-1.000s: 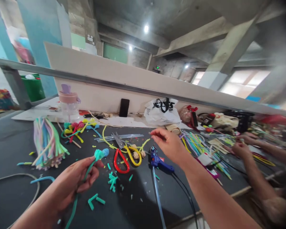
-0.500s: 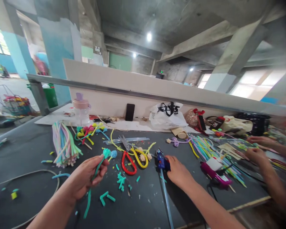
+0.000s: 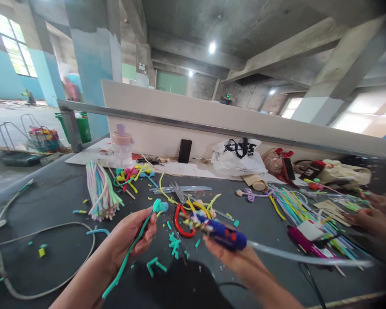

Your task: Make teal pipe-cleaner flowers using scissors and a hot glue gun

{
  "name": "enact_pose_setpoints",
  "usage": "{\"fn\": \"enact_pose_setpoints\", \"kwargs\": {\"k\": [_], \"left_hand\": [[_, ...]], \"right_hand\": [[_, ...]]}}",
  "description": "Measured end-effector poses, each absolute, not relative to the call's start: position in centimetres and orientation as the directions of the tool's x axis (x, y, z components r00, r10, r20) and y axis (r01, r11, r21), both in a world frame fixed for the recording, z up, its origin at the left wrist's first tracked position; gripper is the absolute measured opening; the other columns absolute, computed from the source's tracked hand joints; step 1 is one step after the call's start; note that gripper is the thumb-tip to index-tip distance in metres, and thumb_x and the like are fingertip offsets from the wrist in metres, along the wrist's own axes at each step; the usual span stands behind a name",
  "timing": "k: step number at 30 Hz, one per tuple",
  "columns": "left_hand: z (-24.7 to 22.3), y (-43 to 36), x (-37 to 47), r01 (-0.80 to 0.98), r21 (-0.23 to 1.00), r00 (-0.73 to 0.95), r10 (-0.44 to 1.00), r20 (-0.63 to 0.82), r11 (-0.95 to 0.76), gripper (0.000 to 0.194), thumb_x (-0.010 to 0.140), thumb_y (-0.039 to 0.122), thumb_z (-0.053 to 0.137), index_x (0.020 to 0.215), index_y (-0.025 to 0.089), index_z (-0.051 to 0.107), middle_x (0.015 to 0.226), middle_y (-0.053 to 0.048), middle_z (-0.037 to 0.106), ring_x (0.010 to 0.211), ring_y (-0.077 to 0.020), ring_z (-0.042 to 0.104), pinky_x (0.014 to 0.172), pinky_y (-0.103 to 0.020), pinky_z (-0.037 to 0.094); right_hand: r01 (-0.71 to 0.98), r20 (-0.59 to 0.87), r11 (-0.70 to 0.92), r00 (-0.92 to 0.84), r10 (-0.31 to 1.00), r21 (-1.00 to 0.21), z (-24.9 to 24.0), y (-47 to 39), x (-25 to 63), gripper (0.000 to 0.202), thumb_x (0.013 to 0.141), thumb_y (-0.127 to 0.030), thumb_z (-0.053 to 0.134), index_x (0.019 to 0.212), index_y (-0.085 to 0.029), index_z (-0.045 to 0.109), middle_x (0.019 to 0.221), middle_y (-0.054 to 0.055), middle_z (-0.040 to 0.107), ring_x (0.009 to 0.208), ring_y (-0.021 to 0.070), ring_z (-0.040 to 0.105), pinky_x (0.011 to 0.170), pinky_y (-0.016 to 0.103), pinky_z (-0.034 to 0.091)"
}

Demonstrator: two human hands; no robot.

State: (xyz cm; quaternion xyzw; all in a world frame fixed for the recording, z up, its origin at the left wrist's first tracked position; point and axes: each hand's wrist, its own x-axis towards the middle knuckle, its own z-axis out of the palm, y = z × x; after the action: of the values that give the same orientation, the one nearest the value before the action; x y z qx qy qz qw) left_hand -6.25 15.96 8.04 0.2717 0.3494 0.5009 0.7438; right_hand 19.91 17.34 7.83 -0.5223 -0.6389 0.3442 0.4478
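My left hand pinches a teal fuzzy stem just under its bunched teal head; the stem's tail hangs down past the palm. My right hand is wrapped round a blue glue gun, raised over the table with its nozzle toward the teal head, apart from it. A long clear glue stick sticks out of the gun's back. Between the hands lie red-and-yellow-handled scissors, partly behind the nozzle, and short teal pieces.
A bundle of pastel stems and a pink-lidded bottle stand at left. A cable loops at lower left. At right are more stems, a magenta glue gun and another person's hands. A phone leans at back.
My right hand has lifted the blue glue gun off the table and turned its nozzle leftward. The view has shifted left. In my left hand, the teal head now covers the small blue ball.
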Motion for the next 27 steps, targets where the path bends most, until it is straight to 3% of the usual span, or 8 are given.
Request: {"fn": "enact_pose_setpoints", "kwargs": {"k": [2, 4, 8, 17, 23, 27], "left_hand": [[8.2, 15.8, -6.1, -0.530, 0.774, 0.247, 0.936, -0.249, 0.346, 0.031, 0.088, 0.036, 0.039, 0.066, 0.017, 0.049, 0.040, 0.006, 0.046, 0.021, -0.0025, 0.029, 0.026, -0.014, 0.017], [8.4, 15.7, -6.0, -0.500, 0.794, 0.233, 0.937, -0.261, 0.346, 0.031, 0.087, 0.038, 0.041, 0.065, 0.018, 0.049, 0.040, 0.006, 0.046, 0.021, -0.0023, 0.029, 0.026, -0.013, 0.016], [8.6, 15.6, -5.9, -0.471, 0.813, 0.210, 0.939, -0.274, 0.343, 0.031, 0.086, 0.040, 0.043, 0.065, 0.018, 0.049, 0.039, 0.005, 0.046, 0.022, -0.0024, 0.029, 0.025, -0.013, 0.016], [8.4, 15.5, -5.8, -0.437, 0.842, 0.218, 0.946, -0.241, 0.316, 0.033, 0.085, 0.041, 0.046, 0.064, 0.017, 0.052, 0.038, 0.005, 0.047, 0.023, -0.0025, 0.029, 0.025, -0.012, 0.017], [8.4, 15.5, -5.7, -0.454, 0.835, 0.202, 0.949, -0.244, 0.311, 0.033, 0.085, 0.041, 0.047, 0.064, 0.016, 0.052, 0.037, 0.005, 0.046, 0.024, -0.0023, 0.028, 0.026, -0.012, 0.018], [8.4, 15.4, -5.7, -0.447, 0.840, 0.204, 0.949, -0.240, 0.309, 0.033, 0.084, 0.042, 0.047, 0.064, 0.017, 0.053, 0.038, 0.005, 0.045, 0.025, -0.0027, 0.028, 0.026, -0.013, 0.017]], "right_hand": [[0.398, 0.401, 0.369, -0.004, 0.916, -0.840, 7.0, 15.8, 17.5, 0.041, 0.064, -0.037, 0.072, 0.099, -0.020, 0.063, 0.096, 0.009, 0.068, 0.084, 0.0267, 0.064, 0.072, 0.039, 0.054], [0.406, 0.543, 0.548, -0.138, 0.828, -0.732, 7.1, 15.2, 16.0, 0.023, 0.068, -0.030, 0.069, 0.088, -0.021, 0.065, 0.086, 0.007, 0.068, 0.077, 0.0233, 0.064, 0.070, 0.034, 0.054], [0.380, 0.667, 0.727, -0.300, 0.682, -0.572, 8.4, 15.9, 15.1, 0.008, 0.072, -0.020, 0.063, 0.079, -0.022, 0.063, 0.074, 0.003, 0.066, 0.068, 0.0184, 0.064, 0.062, 0.027, 0.053], [0.451, 0.676, 0.740, -0.332, 0.658, -0.499, 8.1, 16.4, 14.9, 0.006, 0.072, -0.021, 0.062, 0.078, -0.021, 0.061, 0.068, 0.001, 0.062, 0.062, 0.0164, 0.062, 0.058, 0.025, 0.052], [0.448, 0.592, 0.723, -0.418, 0.690, -0.526, 8.9, 16.4, 14.7, 0.006, 0.076, -0.022, 0.061, 0.074, -0.020, 0.055, 0.065, -0.001, 0.054, 0.057, 0.0123, 0.054, 0.054, 0.022, 0.047], [0.459, 0.565, 0.694, -0.405, 0.719, -0.554, 9.0, 16.4, 14.9, 0.005, 0.074, -0.024, 0.062, 0.074, -0.021, 0.058, 0.065, 0.000, 0.057, 0.058, 0.0139, 0.055, 0.056, 0.024, 0.047]]}}
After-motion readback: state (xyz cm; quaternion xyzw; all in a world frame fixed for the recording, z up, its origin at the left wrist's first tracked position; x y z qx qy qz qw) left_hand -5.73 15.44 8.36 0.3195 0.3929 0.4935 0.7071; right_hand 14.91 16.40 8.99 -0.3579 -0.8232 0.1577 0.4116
